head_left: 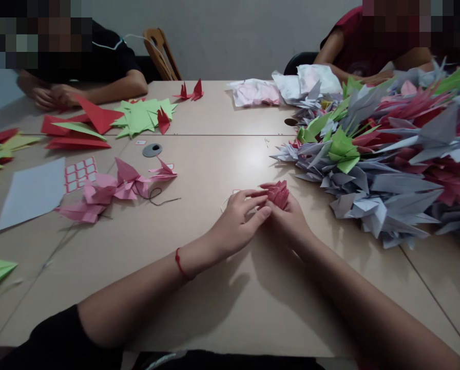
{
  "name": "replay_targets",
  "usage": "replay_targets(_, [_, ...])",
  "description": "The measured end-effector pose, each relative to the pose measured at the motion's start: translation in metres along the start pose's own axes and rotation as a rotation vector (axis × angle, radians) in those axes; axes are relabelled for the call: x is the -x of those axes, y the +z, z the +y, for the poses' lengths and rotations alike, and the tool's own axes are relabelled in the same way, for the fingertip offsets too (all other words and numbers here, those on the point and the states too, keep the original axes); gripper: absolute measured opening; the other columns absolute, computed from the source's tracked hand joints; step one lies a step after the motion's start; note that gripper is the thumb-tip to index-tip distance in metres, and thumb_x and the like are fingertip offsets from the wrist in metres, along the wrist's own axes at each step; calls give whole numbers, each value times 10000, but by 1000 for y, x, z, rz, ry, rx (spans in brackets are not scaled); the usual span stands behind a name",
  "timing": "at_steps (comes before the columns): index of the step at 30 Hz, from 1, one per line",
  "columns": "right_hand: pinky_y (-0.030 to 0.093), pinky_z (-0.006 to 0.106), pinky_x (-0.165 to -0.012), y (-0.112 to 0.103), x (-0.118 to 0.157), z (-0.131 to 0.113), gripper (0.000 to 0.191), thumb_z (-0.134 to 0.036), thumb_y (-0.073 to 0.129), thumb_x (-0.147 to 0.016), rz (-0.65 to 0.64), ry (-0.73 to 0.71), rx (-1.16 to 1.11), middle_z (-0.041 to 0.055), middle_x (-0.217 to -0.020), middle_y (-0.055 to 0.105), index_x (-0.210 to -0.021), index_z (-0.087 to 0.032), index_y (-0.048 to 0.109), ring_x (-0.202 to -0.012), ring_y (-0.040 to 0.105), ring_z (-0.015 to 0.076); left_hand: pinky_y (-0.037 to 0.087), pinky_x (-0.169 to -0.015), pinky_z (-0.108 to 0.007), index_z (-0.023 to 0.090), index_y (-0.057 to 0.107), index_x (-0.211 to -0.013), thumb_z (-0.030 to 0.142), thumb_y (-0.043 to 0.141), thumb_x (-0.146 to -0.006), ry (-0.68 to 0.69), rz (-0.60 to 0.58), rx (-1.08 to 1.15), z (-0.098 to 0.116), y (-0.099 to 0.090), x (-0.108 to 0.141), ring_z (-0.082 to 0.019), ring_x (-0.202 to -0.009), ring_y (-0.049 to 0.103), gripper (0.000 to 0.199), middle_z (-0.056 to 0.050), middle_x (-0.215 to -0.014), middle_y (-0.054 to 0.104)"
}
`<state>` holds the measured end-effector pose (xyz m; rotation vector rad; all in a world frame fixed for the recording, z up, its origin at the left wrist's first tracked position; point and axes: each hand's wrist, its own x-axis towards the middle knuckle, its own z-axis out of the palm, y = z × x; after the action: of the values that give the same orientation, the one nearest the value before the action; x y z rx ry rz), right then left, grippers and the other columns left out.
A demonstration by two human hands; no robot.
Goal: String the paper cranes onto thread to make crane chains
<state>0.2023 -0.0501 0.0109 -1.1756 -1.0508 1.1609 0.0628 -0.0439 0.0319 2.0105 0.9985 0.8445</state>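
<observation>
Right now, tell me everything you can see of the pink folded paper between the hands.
The pink folded paper is a compact bunch of layered, pleated folds with several small pointed edges along its top. It looks like matte origami paper in a salmon-pink shade. The right hand cups it from the near side, while the fingers of the left hand press against its left side. The fingers hide its lower part, so its full shape cannot be told.

Matt pink paper (278, 194), smooth beige tabletop (214, 313)

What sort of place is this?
Probably a shared craft workroom: a long beige table, a large heap of grey, red and green origami paper cranes, and another seated person.
</observation>
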Motion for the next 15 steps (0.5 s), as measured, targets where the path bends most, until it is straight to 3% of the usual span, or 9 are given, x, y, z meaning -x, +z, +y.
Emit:
replay_targets(2, [427, 277, -552, -6, -3, 0, 264, -296, 597, -717, -7, -2, 5, -24, -735, 579, -946, -226, 486, -583, 535, 131, 430, -1020, -470, 184, 615, -1112, 301, 529, -885, 84, 100, -107, 0, -16, 8, -224, -1180, 511, 269, -119, -1202, 576])
replay_targets(5, [386, 272, -546, -19, -8, 2, 196, -264, 522, -791, -20, -123, 242, -56, -636, 480, -978, -224, 478, -539, 468, 126, 383, -1054, -500, 215, 588, -1092, 281, 552, -870, 145, 401, -441, -11, -67, 32, -249, -1170, 498, 235, -91, -1151, 571])
replay_targets(9, [364, 283, -589, -31, -14, 7, 198, -193, 491, -812, -5, -263, 669, -28, -697, 473, -1009, -213, 497, -585, 441, 136, 227, -1107, -622, 280, 449, -1282, 429, 674, -755, -101, 816, -861, -57, -154, 85, -412, -1302, 299, 592, -71, -1393, 363])
replay_targets(12, [373, 290, -596, -28, -16, 10, 204, -179, 485, -804, -11, -288, 746, -12, -718, 492, -1007, -206, 495, -600, 465, 149, 221, -1111, -627, 281, 365, -1361, 589, 631, -722, -372, 819, -823, -101, -193, 117, -478, -1322, 233, 757, -74, -1448, 278])
replay_targets(15, [370, 287, -573, -24, -15, 11, 203, -188, 486, -805, 8, -289, 735, -20, -680, 491, -1006, -211, 493, -565, 461, 150, 256, -1109, -586, 242, 345, -1371, 676, 634, -656, -365, 739, -786, -128, -194, 116, -454, -1313, 268, 884, -110, -1442, 259])
